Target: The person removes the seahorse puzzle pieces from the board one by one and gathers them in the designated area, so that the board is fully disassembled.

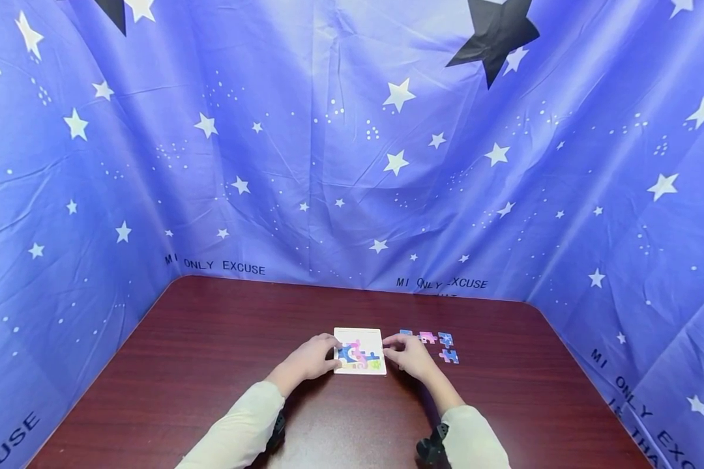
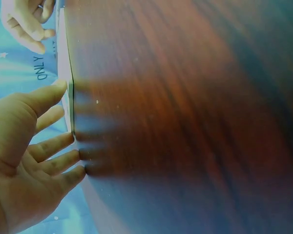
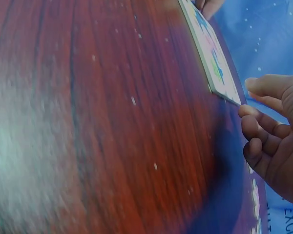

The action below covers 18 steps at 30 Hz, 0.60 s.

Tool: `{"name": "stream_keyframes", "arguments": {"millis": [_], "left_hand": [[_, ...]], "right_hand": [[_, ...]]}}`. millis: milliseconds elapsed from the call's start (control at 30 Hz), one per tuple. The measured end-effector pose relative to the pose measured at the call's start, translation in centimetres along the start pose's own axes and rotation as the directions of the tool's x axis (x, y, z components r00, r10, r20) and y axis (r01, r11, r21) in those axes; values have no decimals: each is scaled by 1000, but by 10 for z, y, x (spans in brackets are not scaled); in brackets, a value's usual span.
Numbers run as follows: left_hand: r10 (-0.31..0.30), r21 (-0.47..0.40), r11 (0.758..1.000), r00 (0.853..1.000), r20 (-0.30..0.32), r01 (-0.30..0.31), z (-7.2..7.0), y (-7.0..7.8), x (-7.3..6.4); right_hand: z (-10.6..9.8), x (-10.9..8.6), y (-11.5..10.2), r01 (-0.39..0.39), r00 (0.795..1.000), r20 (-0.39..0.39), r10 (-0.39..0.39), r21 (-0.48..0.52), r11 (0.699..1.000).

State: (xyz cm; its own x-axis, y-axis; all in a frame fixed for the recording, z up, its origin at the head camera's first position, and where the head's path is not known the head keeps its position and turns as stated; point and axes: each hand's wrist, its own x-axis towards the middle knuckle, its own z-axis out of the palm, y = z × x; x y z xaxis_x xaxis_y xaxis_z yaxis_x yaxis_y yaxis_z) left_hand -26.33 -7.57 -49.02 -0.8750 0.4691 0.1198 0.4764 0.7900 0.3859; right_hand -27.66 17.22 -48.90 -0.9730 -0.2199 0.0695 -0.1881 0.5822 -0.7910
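Note:
A square white puzzle board (image 1: 340, 333) lies flat on the table, with joined blue, pink and yellow-green jigsaw pieces (image 1: 358, 355) in it. At its left edge, my left hand (image 1: 313, 357) rests with thumb and fingers spread and fairly straight, as the left wrist view shows. My right hand (image 1: 410, 357) is by the board's right edge. In the right wrist view, its thumb and index finger stand apart near the board's corner, the other fingers loosely bent, and no piece shows between them. Loose jigsaw pieces (image 1: 427, 337) lie beyond and right of that hand, one partly hidden by it.
The dark red-brown wooden table (image 1: 240, 319) extends around the board. A blue curtain (image 1: 305, 163) with white stars hangs behind and along both sides. Black wrist devices (image 1: 433, 446) sit under the pale sleeves.

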Motion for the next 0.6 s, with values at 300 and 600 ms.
{"name": "stream_keyframes", "arguments": {"millis": [300,600], "left_hand": [[0,14,1000,1000,5,0,-1,-1,0],[3,10,1000,1000,20,-3,-4,1,1]], "right_hand": [[15,3,-7,38,999,34,-37,-18,999],[25,8,-12,125,992,15,-124,-156,980]]}}
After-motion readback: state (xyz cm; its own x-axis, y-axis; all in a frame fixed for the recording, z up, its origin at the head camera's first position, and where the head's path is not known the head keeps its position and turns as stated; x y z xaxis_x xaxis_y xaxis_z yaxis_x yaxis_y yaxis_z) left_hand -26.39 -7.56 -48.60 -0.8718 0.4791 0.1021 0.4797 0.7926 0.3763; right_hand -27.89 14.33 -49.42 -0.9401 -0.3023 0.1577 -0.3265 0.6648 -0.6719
